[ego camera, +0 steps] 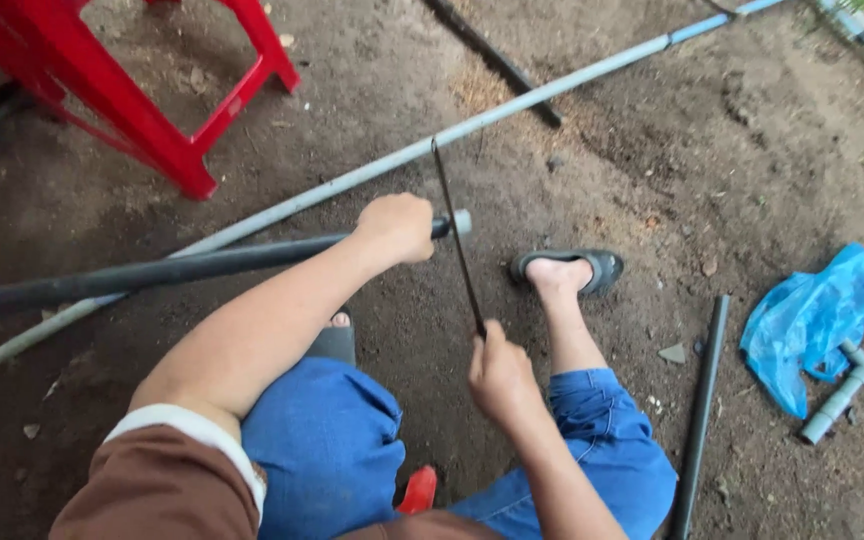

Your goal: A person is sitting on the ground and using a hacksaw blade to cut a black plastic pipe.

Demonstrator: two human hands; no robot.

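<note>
Black pipe (152, 272), gripped near its end by clenched L hand (397, 228), is crossed by thin saw blade (457, 235) grasped in R hand (497, 375); end stub (460, 222) not yet severed, cut depth indiscernible, grey pipe (512, 108) lying behind.

Black pipe (152, 272): its far end is running off the left edge; the part under the left hand (397, 228) is hiding.
Saw blade (457, 238): lower end is disappearing inside the right hand (497, 375).
Red stool (132, 80): top is being cut off.
Grey elbow fitting (837, 395): one end is lying under the blue bag (812, 315).
</note>
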